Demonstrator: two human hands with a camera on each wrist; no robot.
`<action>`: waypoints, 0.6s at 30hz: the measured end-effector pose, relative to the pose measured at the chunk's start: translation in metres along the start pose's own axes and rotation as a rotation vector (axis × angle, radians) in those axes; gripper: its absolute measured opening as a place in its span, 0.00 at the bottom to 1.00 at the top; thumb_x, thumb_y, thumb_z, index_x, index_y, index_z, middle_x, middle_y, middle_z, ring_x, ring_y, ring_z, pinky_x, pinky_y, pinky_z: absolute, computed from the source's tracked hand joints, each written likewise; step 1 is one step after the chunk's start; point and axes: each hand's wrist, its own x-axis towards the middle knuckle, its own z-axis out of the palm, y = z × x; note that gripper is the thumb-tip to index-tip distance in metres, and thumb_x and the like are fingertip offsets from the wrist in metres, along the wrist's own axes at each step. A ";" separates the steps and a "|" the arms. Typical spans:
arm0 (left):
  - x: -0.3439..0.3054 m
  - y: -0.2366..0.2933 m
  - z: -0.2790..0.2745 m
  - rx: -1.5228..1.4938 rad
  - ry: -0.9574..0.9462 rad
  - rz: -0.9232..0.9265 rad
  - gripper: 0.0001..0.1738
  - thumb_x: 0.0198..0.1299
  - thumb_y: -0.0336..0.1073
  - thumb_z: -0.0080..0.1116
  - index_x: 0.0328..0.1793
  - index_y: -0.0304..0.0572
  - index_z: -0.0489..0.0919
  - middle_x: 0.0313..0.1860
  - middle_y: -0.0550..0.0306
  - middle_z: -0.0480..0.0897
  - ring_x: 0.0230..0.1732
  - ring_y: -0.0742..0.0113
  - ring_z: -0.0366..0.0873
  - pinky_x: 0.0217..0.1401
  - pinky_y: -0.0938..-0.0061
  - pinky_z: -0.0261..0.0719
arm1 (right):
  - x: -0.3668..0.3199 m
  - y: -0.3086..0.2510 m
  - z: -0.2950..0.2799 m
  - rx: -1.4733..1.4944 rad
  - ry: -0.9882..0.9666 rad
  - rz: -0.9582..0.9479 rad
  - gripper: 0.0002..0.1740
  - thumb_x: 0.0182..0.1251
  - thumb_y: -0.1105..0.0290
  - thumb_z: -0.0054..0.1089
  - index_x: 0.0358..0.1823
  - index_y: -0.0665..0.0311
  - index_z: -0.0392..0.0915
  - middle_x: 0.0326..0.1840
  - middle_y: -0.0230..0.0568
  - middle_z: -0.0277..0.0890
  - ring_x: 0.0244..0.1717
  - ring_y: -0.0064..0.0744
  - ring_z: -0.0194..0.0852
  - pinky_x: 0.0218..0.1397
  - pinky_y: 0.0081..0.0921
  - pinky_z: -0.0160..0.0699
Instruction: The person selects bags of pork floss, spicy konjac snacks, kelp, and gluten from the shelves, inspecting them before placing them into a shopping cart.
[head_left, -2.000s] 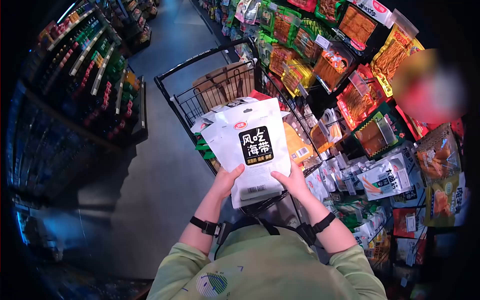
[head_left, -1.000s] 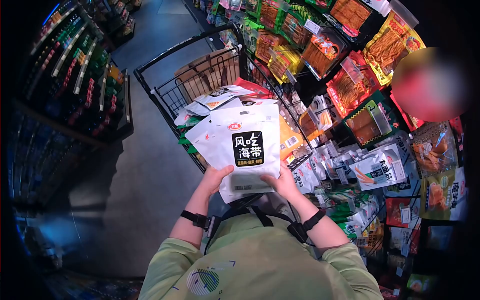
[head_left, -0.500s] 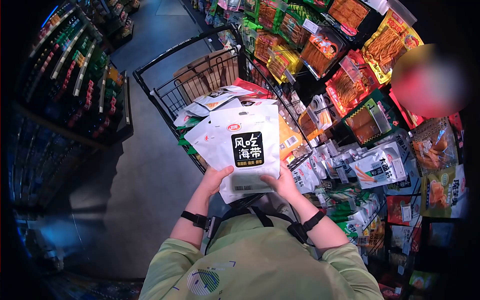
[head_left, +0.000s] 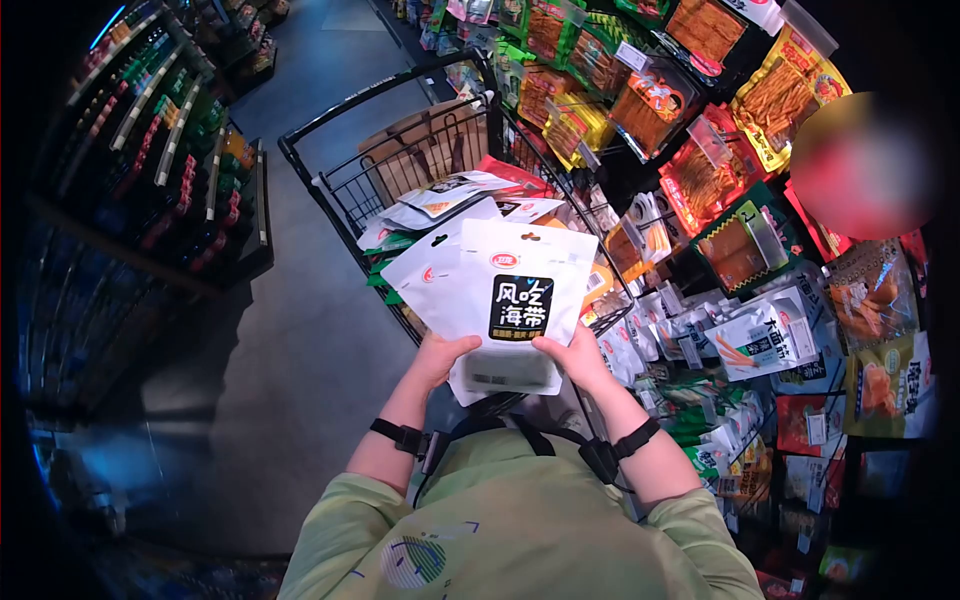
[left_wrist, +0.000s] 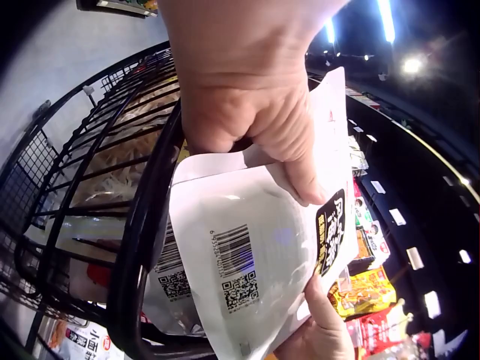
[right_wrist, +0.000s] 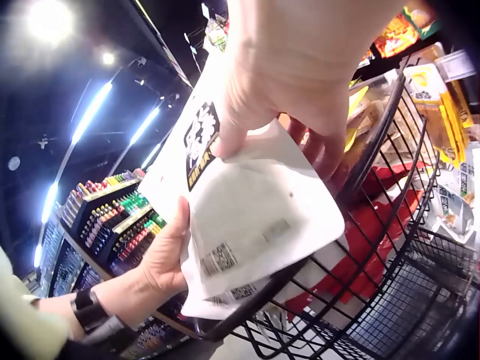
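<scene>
Two white snack bags are held together over the near end of the shopping cart (head_left: 318, 182), fanned apart at the top. The front bag (head_left: 555, 262) carries a black label with white characters, and the rear bag (head_left: 432, 272) sticks out behind it to the left. My left hand (head_left: 440, 358) grips the lower left of the pair, its thumb lying on the front in the left wrist view. At the lower right my right hand (head_left: 580, 358) holds the front bag, thumb on its face and fingers behind. Barcodes show near both bags' bottom edges in the left wrist view.
Several snack packs (head_left: 455, 190) and a brown bag (head_left: 425, 140) lie in the cart. Hanging snack packs (head_left: 760, 340) crowd the display on the right. Shelves of bottles (head_left: 185, 150) line the left side, across the grey floor (head_left: 280, 400).
The front bag has shifted right against the rear bag, so more of the rear one shows at the left. Both hands have kept their hold.
</scene>
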 end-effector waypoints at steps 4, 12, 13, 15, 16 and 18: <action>-0.002 0.003 0.000 0.006 -0.037 0.006 0.33 0.50 0.25 0.64 0.64 0.37 0.67 0.57 0.55 0.76 0.57 0.63 0.73 0.61 0.69 0.70 | 0.000 0.008 -0.001 0.326 0.057 0.107 0.21 0.55 0.76 0.65 0.52 0.69 0.72 0.47 0.39 0.79 0.46 0.27 0.76 0.52 0.26 0.73; -0.007 0.011 0.005 -0.039 -0.043 -0.016 0.31 0.54 0.34 0.65 0.64 0.38 0.68 0.57 0.56 0.76 0.56 0.65 0.72 0.60 0.69 0.69 | -0.006 0.017 -0.023 0.563 0.056 0.151 0.23 0.58 0.75 0.64 0.55 0.67 0.71 0.51 0.38 0.77 0.50 0.29 0.75 0.57 0.29 0.70; -0.007 0.013 0.006 -0.025 -0.039 -0.029 0.31 0.55 0.35 0.65 0.64 0.38 0.67 0.57 0.56 0.75 0.57 0.65 0.72 0.60 0.69 0.68 | -0.007 0.016 -0.023 0.583 0.050 0.152 0.23 0.58 0.74 0.64 0.55 0.67 0.71 0.51 0.38 0.77 0.50 0.29 0.75 0.58 0.29 0.70; -0.004 0.008 0.002 -0.026 -0.044 -0.026 0.31 0.55 0.35 0.65 0.65 0.38 0.67 0.57 0.57 0.75 0.58 0.65 0.71 0.61 0.69 0.68 | -0.007 0.017 -0.026 0.591 0.061 0.146 0.22 0.57 0.74 0.64 0.55 0.66 0.71 0.51 0.37 0.78 0.51 0.29 0.75 0.58 0.29 0.70; -0.002 0.006 0.000 -0.025 -0.053 -0.024 0.32 0.55 0.36 0.65 0.65 0.38 0.67 0.58 0.57 0.75 0.58 0.65 0.71 0.62 0.69 0.67 | -0.008 0.018 -0.028 0.584 0.058 0.150 0.22 0.57 0.74 0.64 0.55 0.66 0.71 0.50 0.37 0.78 0.51 0.29 0.75 0.58 0.29 0.70; -0.002 0.004 -0.001 -0.032 -0.052 -0.028 0.32 0.55 0.36 0.65 0.65 0.39 0.67 0.58 0.57 0.75 0.59 0.65 0.70 0.62 0.68 0.66 | -0.009 0.018 -0.033 0.581 0.054 0.164 0.23 0.57 0.74 0.64 0.55 0.65 0.71 0.51 0.38 0.78 0.50 0.29 0.75 0.58 0.30 0.70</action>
